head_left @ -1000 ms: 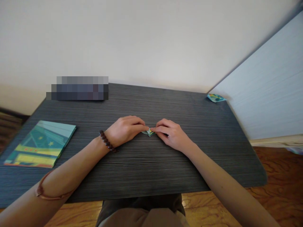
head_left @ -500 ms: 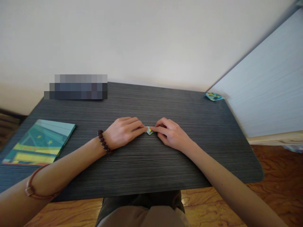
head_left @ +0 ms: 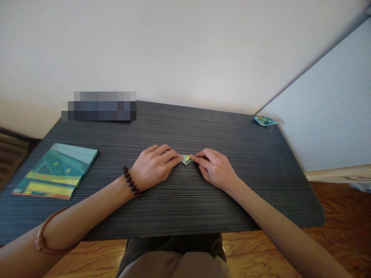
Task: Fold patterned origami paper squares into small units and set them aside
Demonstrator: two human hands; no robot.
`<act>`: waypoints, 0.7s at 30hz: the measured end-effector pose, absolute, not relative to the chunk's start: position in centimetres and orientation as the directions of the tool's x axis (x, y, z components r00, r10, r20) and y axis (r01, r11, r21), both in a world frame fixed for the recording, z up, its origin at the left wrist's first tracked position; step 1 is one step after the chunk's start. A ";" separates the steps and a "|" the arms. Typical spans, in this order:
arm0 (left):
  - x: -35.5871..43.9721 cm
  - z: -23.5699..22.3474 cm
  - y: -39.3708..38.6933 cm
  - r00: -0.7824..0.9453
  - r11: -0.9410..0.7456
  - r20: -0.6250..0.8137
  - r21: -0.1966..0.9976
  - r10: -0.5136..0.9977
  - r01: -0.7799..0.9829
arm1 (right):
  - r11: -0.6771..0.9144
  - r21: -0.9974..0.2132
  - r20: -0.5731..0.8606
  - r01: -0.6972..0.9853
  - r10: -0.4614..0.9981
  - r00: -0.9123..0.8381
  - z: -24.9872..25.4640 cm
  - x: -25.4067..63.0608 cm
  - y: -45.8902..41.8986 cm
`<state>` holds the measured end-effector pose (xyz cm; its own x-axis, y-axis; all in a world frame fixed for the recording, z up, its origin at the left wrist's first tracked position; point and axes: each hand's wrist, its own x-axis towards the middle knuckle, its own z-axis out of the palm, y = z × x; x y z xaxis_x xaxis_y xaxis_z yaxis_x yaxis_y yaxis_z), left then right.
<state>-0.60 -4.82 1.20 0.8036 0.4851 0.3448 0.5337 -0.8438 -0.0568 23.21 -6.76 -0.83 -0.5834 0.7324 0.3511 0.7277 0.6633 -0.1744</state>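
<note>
Where hands (head_left: 152,164) (head_left: 217,168) touch paper (head_left: 186,159), streaked dark table (head_left: 174,212), pale wall (head_left: 185,50) behind.

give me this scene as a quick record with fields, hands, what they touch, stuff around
left hand: fingertips at the left side of a small folded paper
right hand: fingertips at its right side
small folded paper: green and yellow, pointing toward the person
left wrist: dark beaded bracelet
surface: dark table with fine lines
table's left side: larger patterned paper, flat
far right corner: small patterned piece
far left: pixelated patch, contents unreadable
</note>
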 end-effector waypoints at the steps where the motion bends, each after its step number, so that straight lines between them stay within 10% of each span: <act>1: -0.4 1.2 -5.0 0.782 -0.831 0.356 -0.025 0.512 0.556 | 0.658 -0.186 0.359 0.729 0.737 -0.573 -0.9 23.3 -6.8; 6: 1.2 0.9 -5.1 0.622 -0.715 0.399 0.139 0.674 0.686 | 0.623 -0.259 0.371 0.738 0.770 -0.519 -0.9 23.0 -7.1; 21: 1.8 0.8 -4.8 0.606 -0.667 0.317 0.133 0.730 0.733 | 0.369 -0.597 0.224 0.713 0.929 -0.293 0.0 21.4 -5.1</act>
